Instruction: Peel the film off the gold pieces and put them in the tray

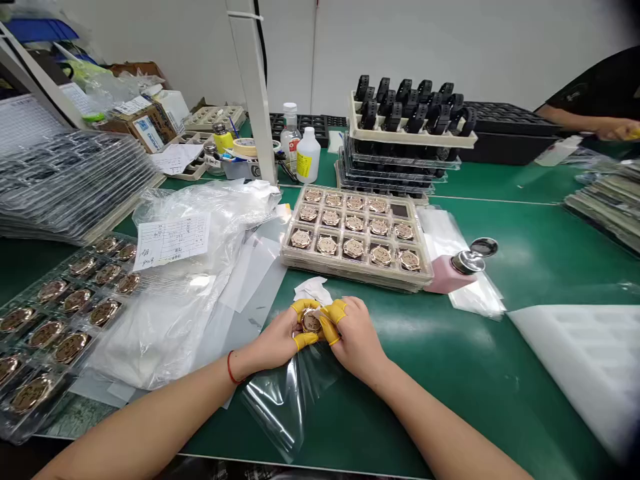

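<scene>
A round rose-gold watch case (311, 321) is gripped by its edge between the thumb and fingers of my left hand (275, 339). Yellow finger cots cover several fingertips on both hands. My right hand (359, 339) is closed in a pinch at the right side of the case; a whitish bit shows at its fingertips, too small to name. Just behind the case lies a crumpled white tissue (313, 289). Under my hands, a clear plastic sheet (287, 407) rests on the green table (390, 420). Beyond stands a stack of trays (357, 273) with similar watch cases in the top one.
A pink pump bottle (447, 275) with its lid up stands right of the trays. At left are a clear tray of cases (55, 313) and plastic bags (165, 320). White foam (590, 373) lies right. Black watches (415, 117) stand behind; a co-worker's arm (575, 120) shows far right.
</scene>
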